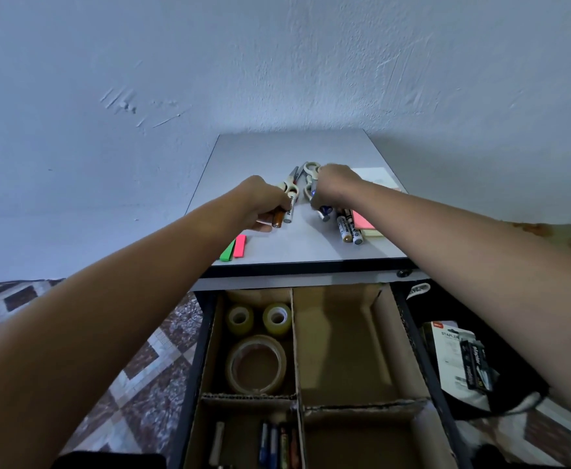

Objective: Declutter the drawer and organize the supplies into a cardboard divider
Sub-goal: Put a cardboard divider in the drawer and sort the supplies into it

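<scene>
On the white desktop (311, 150), my left hand (260, 203) grips a bundle of markers (282, 216) with brown and white caps; cream-handled scissors (290, 186) lie right behind it. My right hand (333, 187) grips more pens (324, 213) beside another pair of scissors (311, 169). Two markers (350, 228) lie loose next to pink and yellow sticky notes (365, 223). Below, the open drawer holds the cardboard divider (295, 340). Its far left cell holds three tape rolls (255, 362), and its near left cell holds several pens (277, 445). Both right cells look bare.
Green and pink sticky strips (233, 248) lie near the desktop's front left edge. A stapler box (460, 357) rests on a dark surface right of the drawer. A white wall stands behind the desk, and patterned floor tiles (135, 360) show at left.
</scene>
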`<state>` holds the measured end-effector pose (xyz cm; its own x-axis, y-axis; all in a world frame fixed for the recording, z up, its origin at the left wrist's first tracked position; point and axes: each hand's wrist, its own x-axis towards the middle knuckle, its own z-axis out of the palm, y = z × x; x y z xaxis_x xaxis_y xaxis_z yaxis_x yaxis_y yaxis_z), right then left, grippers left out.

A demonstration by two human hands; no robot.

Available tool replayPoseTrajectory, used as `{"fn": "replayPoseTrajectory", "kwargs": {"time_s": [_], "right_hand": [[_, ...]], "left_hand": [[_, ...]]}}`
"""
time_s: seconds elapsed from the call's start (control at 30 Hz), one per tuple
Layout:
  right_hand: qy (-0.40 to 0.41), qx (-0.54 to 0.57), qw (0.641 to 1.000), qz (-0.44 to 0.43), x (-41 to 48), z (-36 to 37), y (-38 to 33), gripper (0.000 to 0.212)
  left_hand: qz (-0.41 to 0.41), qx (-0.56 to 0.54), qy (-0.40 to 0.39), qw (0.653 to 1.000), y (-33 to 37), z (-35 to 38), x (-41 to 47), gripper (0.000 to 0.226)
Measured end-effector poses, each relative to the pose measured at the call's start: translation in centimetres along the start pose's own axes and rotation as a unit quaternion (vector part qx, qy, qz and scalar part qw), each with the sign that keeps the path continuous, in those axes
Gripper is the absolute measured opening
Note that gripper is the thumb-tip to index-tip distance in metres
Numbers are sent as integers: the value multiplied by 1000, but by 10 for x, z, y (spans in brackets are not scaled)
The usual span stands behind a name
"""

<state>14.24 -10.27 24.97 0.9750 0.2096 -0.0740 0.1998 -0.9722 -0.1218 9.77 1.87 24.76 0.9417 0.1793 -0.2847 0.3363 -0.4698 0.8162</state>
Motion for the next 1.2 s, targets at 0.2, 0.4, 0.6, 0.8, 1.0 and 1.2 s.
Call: {"fn": "replayPoseTrajectory", "kwargs": {"time_s": [0.2,0.4,0.6,0.8,1.0,1.2], "right_hand": [[-54,480,873,67,-45,-12,8,26],[-141,546,822,82,-146,33,20,19],[-220,531,808,130,-212,107,16,15],[-218,531,809,129,-241,138,11,18],[-204,510,829,105,-249,143,14,18],[-220,524,817,97,-245,147,12,15]], "left_hand": [[-27,-85,-52,995,-20,-8,-48,15],[-81,-93,-126,984,-97,5,-115,10],[-204,-60,-157,964,-187,50,-147,11],[-230,-9,-111,967,-226,71,-143,16],[-239,-9,-75,968,-237,69,-139,18],[-175,-5,-96,980,-215,50,-152,15]]}}
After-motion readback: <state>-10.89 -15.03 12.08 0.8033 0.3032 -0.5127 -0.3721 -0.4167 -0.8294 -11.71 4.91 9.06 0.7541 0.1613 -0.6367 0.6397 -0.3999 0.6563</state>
